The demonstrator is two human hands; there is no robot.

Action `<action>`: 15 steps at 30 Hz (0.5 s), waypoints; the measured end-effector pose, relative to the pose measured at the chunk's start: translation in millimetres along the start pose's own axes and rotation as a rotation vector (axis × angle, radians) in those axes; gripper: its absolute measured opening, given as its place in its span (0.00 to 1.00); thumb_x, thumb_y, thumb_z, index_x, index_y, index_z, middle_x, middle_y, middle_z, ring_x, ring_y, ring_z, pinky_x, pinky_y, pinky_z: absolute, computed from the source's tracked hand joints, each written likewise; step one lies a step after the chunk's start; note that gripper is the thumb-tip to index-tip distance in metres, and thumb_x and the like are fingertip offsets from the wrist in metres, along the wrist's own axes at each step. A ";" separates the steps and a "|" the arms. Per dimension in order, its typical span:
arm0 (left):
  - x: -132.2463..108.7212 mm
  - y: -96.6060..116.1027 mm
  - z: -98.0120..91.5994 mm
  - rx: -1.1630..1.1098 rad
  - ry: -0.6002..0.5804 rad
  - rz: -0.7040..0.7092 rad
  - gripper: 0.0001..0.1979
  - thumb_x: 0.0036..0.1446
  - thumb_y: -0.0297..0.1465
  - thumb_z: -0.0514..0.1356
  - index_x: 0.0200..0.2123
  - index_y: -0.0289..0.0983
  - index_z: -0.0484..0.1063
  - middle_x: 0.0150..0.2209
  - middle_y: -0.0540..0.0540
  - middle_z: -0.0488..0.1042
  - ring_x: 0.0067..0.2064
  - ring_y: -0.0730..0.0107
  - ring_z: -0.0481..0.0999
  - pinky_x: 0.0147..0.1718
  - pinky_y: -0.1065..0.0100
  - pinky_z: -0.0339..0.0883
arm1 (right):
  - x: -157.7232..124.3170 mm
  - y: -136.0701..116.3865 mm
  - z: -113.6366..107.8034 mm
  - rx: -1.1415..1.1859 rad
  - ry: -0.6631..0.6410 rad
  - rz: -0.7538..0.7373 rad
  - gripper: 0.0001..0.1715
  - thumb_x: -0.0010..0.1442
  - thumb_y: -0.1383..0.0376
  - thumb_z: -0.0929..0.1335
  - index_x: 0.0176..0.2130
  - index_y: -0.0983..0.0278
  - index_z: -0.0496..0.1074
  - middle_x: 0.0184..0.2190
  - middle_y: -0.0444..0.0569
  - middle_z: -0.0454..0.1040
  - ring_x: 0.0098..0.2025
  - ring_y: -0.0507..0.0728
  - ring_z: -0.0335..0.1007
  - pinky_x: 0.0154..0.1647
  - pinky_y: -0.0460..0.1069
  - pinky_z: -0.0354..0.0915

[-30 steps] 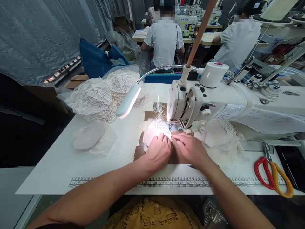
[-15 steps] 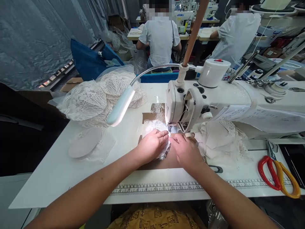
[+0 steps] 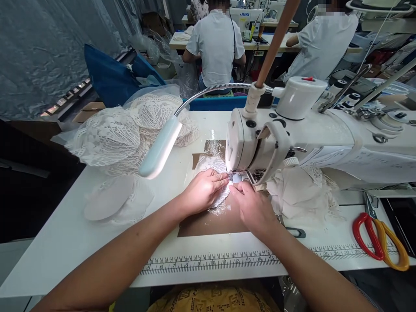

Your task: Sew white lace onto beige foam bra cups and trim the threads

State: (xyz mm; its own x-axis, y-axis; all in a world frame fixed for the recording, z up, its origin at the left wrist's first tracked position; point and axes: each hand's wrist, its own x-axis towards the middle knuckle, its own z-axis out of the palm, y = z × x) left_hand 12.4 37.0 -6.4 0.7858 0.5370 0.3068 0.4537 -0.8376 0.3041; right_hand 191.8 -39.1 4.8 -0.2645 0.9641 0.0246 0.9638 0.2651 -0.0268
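Where a glossy white table (image 3: 45, 251) spreads beneath a white metal sewing machine (image 3: 238, 145), both hands meet at a white lace piece (image 3: 211, 163).
Small and rounded, with a patterned surface, the white lace piece lies on a flat brown sheet (image 3: 208, 226), its right edge by the needle area; the left hand (image 3: 204, 189) lies palm down over its middle, hiding much of it, fingers bent and together, and the right hand (image 3: 255, 207) curls just beside that right edge, though whether either pinches the fabric cannot be told; a heaped cream lace pile (image 3: 107, 136) fills the far left, a crumpled cream cloth heap (image 3: 297, 193) sits right of the hands, a pale oval fabric piece (image 3: 108, 199) lies left, a slim white lamp head (image 3: 160, 147) overhangs between pile and hands, and red-and-yellow-handled scissors (image 3: 377, 229) rest near right.
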 end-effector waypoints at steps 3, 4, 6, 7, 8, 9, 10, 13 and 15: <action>2.7 0.1 -1.4 0.031 -0.002 -0.052 0.16 0.63 0.28 0.52 0.49 0.33 0.74 0.50 0.38 0.76 0.41 0.59 0.72 0.40 0.58 0.68 | -2.5 1.9 2.0 0.034 0.038 -0.011 0.30 0.54 0.79 0.61 0.53 0.58 0.71 0.38 0.50 0.72 0.30 0.54 0.64 0.26 0.48 0.54; 3.4 0.7 -2.2 0.041 -0.002 -0.072 0.16 0.63 0.28 0.52 0.50 0.33 0.74 0.49 0.38 0.76 0.42 0.59 0.72 0.41 0.57 0.68 | -3.5 2.7 2.6 0.047 0.049 -0.015 0.31 0.54 0.78 0.61 0.53 0.58 0.70 0.38 0.50 0.72 0.30 0.54 0.63 0.26 0.48 0.54; 4.0 2.4 -3.7 0.058 -0.008 -0.111 0.16 0.63 0.29 0.52 0.51 0.34 0.73 0.48 0.38 0.76 0.45 0.57 0.71 0.44 0.55 0.67 | -5.4 4.6 3.3 0.073 0.065 -0.026 0.32 0.54 0.78 0.60 0.55 0.58 0.69 0.38 0.50 0.72 0.30 0.54 0.63 0.26 0.48 0.54; 3.9 3.5 -4.2 0.065 -0.015 -0.131 0.17 0.63 0.29 0.52 0.52 0.34 0.72 0.49 0.37 0.75 0.47 0.56 0.71 0.45 0.54 0.66 | -6.1 5.5 3.5 0.084 0.071 -0.032 0.33 0.54 0.79 0.60 0.56 0.58 0.69 0.38 0.49 0.71 0.30 0.54 0.63 0.27 0.48 0.54; 3.5 4.6 -4.5 0.073 -0.023 -0.152 0.17 0.63 0.29 0.52 0.53 0.35 0.71 0.50 0.37 0.74 0.50 0.54 0.70 0.47 0.53 0.66 | -6.6 6.3 3.5 0.094 0.076 -0.037 0.33 0.54 0.79 0.60 0.56 0.58 0.69 0.38 0.49 0.71 0.30 0.53 0.63 0.27 0.48 0.54; 3.0 5.5 -4.4 0.082 -0.030 -0.173 0.18 0.63 0.28 0.52 0.54 0.35 0.71 0.52 0.38 0.72 0.53 0.53 0.68 0.49 0.52 0.65 | -6.8 6.9 3.5 0.101 0.080 -0.040 0.33 0.54 0.79 0.60 0.55 0.58 0.70 0.37 0.49 0.71 0.30 0.54 0.63 0.27 0.48 0.54; 2.5 6.2 -3.9 0.094 -0.034 -0.197 0.18 0.62 0.28 0.52 0.54 0.35 0.70 0.54 0.38 0.71 0.56 0.51 0.66 0.52 0.50 0.63 | -6.8 7.3 3.4 0.106 0.080 -0.043 0.32 0.54 0.79 0.60 0.54 0.59 0.70 0.37 0.49 0.71 0.30 0.54 0.63 0.27 0.48 0.54; 1.1 6.8 -2.4 0.125 -0.032 -0.267 0.19 0.62 0.30 0.52 0.55 0.34 0.69 0.58 0.36 0.65 0.61 0.45 0.59 0.56 0.44 0.57 | -6.9 8.1 3.7 0.127 0.080 -0.050 0.29 0.55 0.78 0.59 0.51 0.60 0.73 0.36 0.49 0.72 0.30 0.54 0.64 0.29 0.48 0.57; -0.9 6.5 -4.5 0.119 -0.038 -0.302 0.19 0.62 0.29 0.51 0.55 0.33 0.68 0.60 0.36 0.64 0.62 0.43 0.57 0.57 0.42 0.55 | -8.1 9.2 4.6 0.170 0.111 -0.055 0.27 0.57 0.78 0.59 0.50 0.62 0.73 0.37 0.49 0.73 0.32 0.54 0.66 0.30 0.47 0.59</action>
State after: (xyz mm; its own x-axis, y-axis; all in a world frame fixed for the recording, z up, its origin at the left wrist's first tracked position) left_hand 12.7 31.6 -0.7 0.6220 0.7611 0.1840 0.7133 -0.6477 0.2678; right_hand 202.6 -44.3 -0.2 -0.3024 0.9427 0.1407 0.9262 0.3256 -0.1904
